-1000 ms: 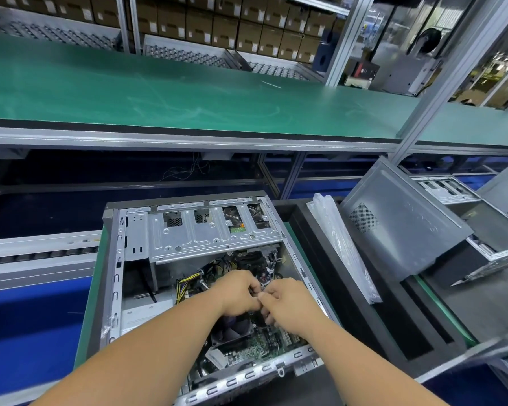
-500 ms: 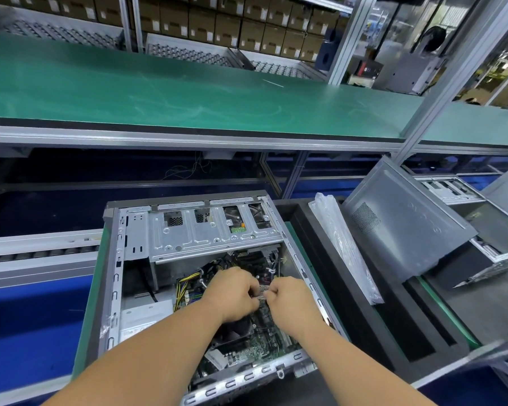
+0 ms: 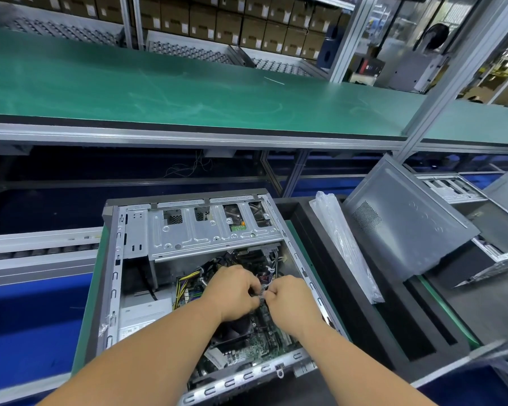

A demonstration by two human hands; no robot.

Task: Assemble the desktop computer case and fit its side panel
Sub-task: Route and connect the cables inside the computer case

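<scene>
An open grey computer case (image 3: 116, 276) lies on its side in front of me, its silver drive cage (image 3: 214, 230) at the far end and the motherboard (image 3: 255, 344) exposed near me. My left hand (image 3: 232, 291) and my right hand (image 3: 288, 297) are both inside the case, close together above the board. Their fingertips pinch a small bundle of thin cables (image 3: 263, 291) between them. The grey side panel (image 3: 405, 230) leans tilted to the right of the case, outside it.
A clear plastic bag (image 3: 343, 247) stands in a black foam tray (image 3: 373, 326) between the case and the panel. A green bench (image 3: 159, 83) runs across above. Another open case (image 3: 452, 189) sits at the far right. Yellow power cables (image 3: 185, 285) lie left of my hands.
Both hands have shifted slightly farther into the case and stay pinched together on the cables. The case and the side panel have not moved.
</scene>
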